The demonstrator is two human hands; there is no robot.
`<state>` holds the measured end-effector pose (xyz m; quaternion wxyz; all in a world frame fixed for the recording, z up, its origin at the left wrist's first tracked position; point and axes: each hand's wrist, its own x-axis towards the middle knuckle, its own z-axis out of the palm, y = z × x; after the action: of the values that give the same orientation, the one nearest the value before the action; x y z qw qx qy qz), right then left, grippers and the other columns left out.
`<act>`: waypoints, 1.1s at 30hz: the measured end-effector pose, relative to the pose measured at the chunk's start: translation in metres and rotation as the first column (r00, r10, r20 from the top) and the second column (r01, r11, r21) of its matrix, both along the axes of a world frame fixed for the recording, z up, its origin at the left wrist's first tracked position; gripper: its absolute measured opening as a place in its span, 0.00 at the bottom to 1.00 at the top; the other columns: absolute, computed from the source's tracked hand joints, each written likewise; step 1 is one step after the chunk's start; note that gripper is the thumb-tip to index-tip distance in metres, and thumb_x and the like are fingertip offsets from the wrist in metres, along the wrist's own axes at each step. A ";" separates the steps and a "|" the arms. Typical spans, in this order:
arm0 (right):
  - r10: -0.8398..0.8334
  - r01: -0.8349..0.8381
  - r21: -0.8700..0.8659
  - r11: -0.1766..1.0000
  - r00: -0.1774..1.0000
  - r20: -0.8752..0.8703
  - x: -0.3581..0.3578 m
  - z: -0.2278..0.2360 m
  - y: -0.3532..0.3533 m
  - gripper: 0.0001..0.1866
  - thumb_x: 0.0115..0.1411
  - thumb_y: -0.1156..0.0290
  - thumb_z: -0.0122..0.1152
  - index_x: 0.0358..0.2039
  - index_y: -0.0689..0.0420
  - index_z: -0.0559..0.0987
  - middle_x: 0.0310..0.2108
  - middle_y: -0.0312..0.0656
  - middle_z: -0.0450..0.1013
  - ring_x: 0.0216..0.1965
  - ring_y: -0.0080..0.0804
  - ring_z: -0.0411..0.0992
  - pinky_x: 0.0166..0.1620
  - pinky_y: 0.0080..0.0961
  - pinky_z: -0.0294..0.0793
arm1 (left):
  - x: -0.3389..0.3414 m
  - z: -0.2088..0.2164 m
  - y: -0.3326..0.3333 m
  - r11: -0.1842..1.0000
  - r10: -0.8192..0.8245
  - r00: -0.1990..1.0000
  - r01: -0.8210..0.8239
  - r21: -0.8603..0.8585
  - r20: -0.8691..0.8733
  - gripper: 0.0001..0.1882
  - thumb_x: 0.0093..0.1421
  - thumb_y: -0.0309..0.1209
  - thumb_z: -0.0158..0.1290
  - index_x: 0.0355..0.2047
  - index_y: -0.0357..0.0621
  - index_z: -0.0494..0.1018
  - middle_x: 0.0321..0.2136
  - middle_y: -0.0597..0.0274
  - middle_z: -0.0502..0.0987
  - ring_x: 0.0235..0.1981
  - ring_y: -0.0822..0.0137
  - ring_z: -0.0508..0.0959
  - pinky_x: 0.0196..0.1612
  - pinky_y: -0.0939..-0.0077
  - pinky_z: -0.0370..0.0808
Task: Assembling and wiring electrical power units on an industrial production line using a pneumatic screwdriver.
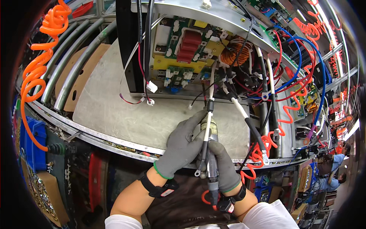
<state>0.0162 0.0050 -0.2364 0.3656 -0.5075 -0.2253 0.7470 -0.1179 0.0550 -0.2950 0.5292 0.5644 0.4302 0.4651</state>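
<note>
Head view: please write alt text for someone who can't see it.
Grey-gloved left hand holds a black-and-white cable alongside a handheld tool gripped by the right hand. Beyond, an open electronics unit with a copper coil stands on a grey sheet.

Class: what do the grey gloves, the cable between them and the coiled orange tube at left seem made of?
Gloves: matt, probably coated fabric, given the knit-looking cuff.
Cable: smooth white sleeving suggests plastic; silvery ring end looks metal.
Tube: flexible plastic, perhaps, from its glossy highlights.
</note>
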 end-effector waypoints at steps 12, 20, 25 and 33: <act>-0.006 0.006 -0.001 1.000 1.000 0.014 -0.002 -0.001 0.002 0.20 0.66 0.51 0.50 0.38 0.57 0.75 0.22 0.38 0.73 0.19 0.23 0.72 0.21 0.20 0.74 | -0.003 -0.006 0.001 1.000 0.007 0.999 -0.008 0.023 0.042 0.26 0.65 0.28 0.50 0.63 0.34 0.62 0.57 0.50 0.70 0.58 0.63 0.71 0.60 0.72 0.67; -0.036 0.036 0.016 0.999 0.999 -0.003 -0.002 -0.011 0.003 0.22 0.65 0.49 0.50 0.38 0.57 0.74 0.21 0.38 0.73 0.19 0.24 0.72 0.21 0.20 0.75 | -0.003 -0.003 0.000 0.998 0.034 0.999 -0.035 0.061 0.004 0.26 0.66 0.28 0.50 0.63 0.35 0.62 0.55 0.50 0.71 0.56 0.64 0.72 0.59 0.72 0.68; -0.024 0.024 0.032 0.999 1.000 -0.008 -0.004 -0.008 0.003 0.21 0.66 0.49 0.50 0.37 0.57 0.74 0.21 0.38 0.72 0.18 0.24 0.72 0.21 0.20 0.75 | -0.004 -0.003 0.001 1.000 0.023 0.999 -0.022 0.017 -0.035 0.25 0.66 0.29 0.50 0.63 0.36 0.63 0.55 0.50 0.72 0.56 0.64 0.73 0.58 0.72 0.69; -0.033 0.033 0.025 0.999 0.999 -0.020 -0.005 -0.009 0.003 0.21 0.66 0.49 0.50 0.37 0.56 0.73 0.21 0.38 0.73 0.19 0.24 0.73 0.21 0.20 0.75 | -0.003 -0.007 0.003 0.999 0.029 1.000 -0.029 0.043 0.013 0.24 0.67 0.29 0.48 0.62 0.34 0.63 0.54 0.51 0.72 0.55 0.66 0.73 0.57 0.74 0.69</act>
<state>0.0113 0.0080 -0.2454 0.3866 -0.4991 -0.2228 0.7429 -0.1211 0.0579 -0.3018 0.5127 0.5665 0.4252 0.4853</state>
